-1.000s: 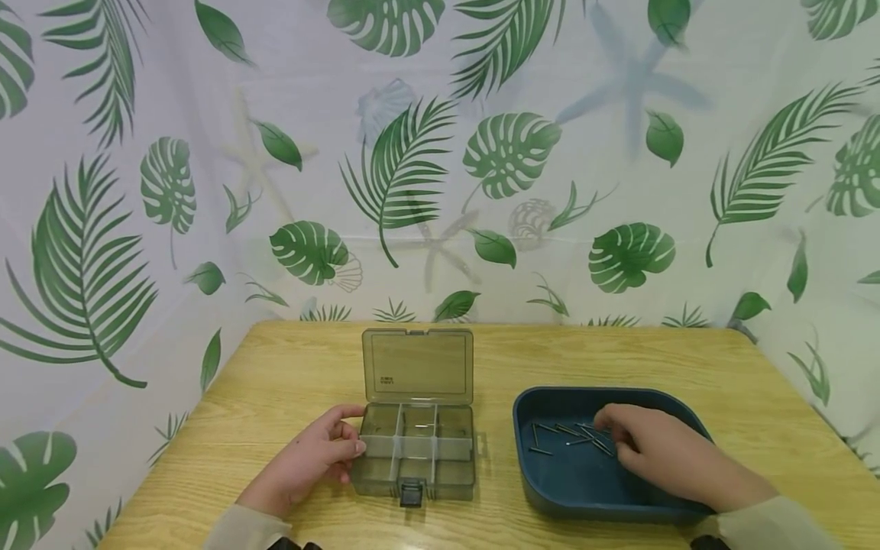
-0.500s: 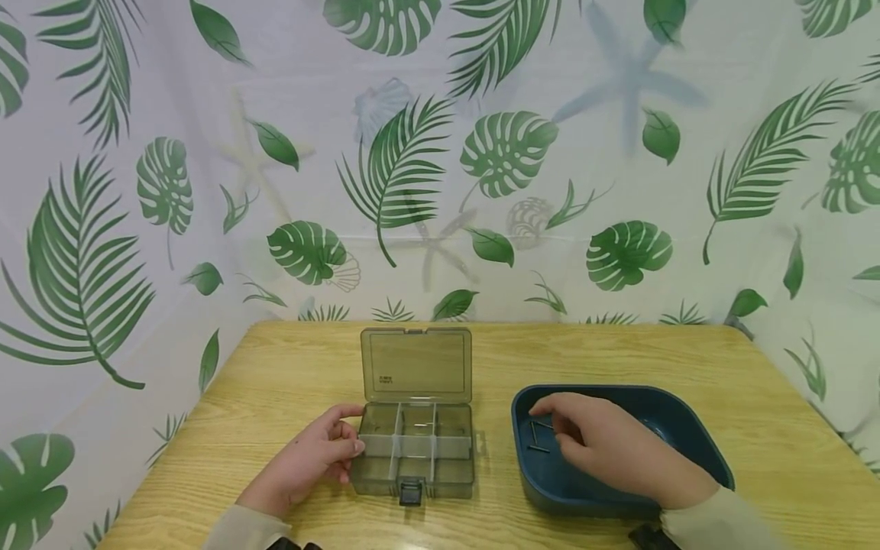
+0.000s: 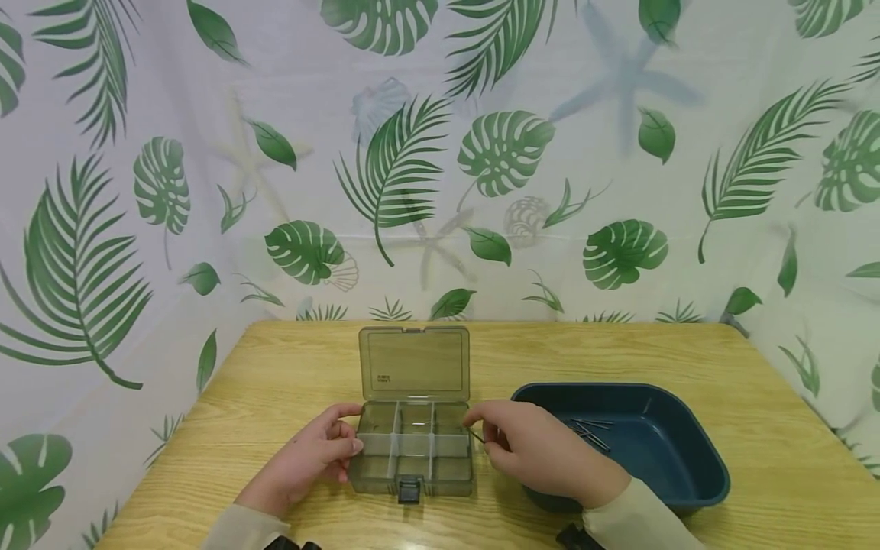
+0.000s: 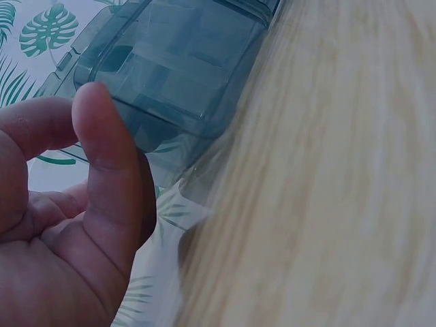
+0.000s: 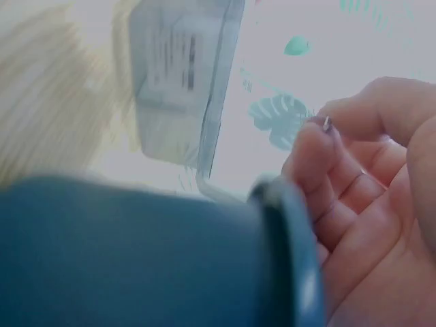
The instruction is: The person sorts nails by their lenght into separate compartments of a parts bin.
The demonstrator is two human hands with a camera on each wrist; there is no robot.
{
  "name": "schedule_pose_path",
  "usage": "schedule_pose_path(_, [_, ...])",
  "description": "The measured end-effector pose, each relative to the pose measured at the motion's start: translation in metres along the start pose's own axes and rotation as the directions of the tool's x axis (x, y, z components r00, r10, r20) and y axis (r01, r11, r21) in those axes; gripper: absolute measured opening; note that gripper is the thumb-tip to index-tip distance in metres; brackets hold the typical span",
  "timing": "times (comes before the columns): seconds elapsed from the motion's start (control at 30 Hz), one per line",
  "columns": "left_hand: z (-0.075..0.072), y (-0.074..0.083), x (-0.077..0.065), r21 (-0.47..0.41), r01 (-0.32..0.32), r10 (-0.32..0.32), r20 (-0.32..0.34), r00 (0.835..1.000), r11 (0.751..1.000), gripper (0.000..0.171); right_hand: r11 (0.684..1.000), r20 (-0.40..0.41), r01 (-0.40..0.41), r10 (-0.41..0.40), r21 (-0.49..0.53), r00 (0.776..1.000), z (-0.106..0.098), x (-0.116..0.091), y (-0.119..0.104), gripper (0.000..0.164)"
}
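A smoky see-through compartment box (image 3: pixel 374 486) stands on the table with its lid (image 3: pixel 415 363) raised at the back. My left hand (image 3: pixel 312 452) holds its left side, thumb on the near part and index finger by the rear corner. In the left wrist view the thumb (image 4: pixel 105 163) rises beside the box wall. Over the box's right edge, my right hand (image 3: pixel 550 451) pinches a thin dark nail (image 3: pixel 476 436) between thumb and index finger. Only a small shiny end of that nail (image 5: pixel 328 124) shows in the right wrist view.
A dark blue tray (image 3: pixel 677 466) sits to the right of the box, partly behind my right forearm. Several nails (image 3: pixel 593 438) lie inside it. A leaf-print cloth (image 3: pixel 426 168) hangs behind the wooden table (image 3: pixel 296 363).
My right hand has moved left from inside the tray to the box's right edge, bringing a nail with it. My left hand stays at the box.
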State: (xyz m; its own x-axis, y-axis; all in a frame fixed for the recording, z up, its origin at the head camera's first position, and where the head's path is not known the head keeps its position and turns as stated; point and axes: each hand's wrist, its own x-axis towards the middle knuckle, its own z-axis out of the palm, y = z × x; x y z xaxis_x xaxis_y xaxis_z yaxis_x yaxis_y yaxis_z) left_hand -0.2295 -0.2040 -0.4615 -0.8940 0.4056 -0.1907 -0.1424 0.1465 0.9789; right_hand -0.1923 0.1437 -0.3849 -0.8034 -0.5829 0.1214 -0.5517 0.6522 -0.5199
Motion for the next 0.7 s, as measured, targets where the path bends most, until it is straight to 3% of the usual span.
schedule_pose_path(0.4, [-0.001, -0.003, 0.000, 0.001, -0.005, 0.005, 0.009, 1.000, 1.000, 0.064, 1.000, -0.005, 0.004, -0.004, 0.015, 1.000, 0.022, 0.026, -0.014, 0.032])
schedule_pose_path(0.7, [-0.001, 0.001, -0.001, -0.004, -0.010, 0.010, 0.023, 1.000, 1.000, 0.065, 1.000, 0.009, -0.015, 0.015, 0.021, 1.000, 0.022, 0.026, -0.016, 0.031])
